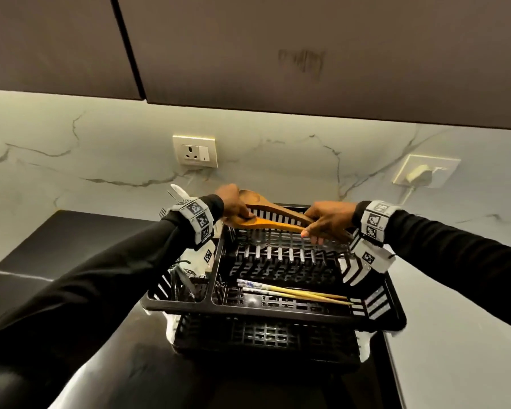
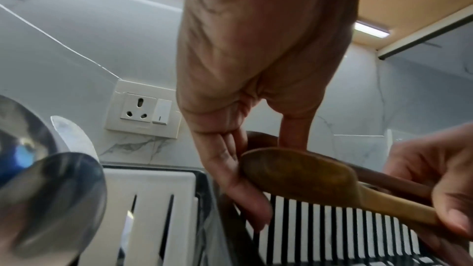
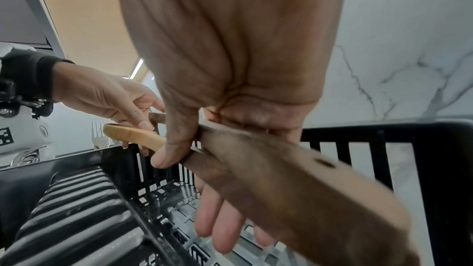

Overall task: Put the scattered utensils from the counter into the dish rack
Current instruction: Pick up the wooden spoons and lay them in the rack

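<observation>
Two wooden spoons are held level above the back of the black dish rack (image 1: 278,311), a light one (image 1: 266,224) and a dark one (image 1: 266,202). My left hand (image 1: 233,202) pinches their bowls between thumb and fingers. At the other end my right hand (image 1: 328,219) grips both handles, thumb curled over them. In the left wrist view the light spoon's bowl (image 2: 302,173) lies against my left fingers (image 2: 230,159), above the rack's slatted back wall (image 2: 332,219). In the right wrist view the dark handle (image 3: 294,179) runs under my right hand (image 3: 230,108).
A pair of chopsticks (image 1: 295,292) lies in the rack's front section. The cutlery compartment (image 1: 183,287) on the left holds metal spoons (image 2: 51,199) and a fork (image 3: 98,137). A wall socket (image 1: 194,151) and a plugged adapter (image 1: 422,174) sit behind; cabinets (image 1: 278,54) hang overhead.
</observation>
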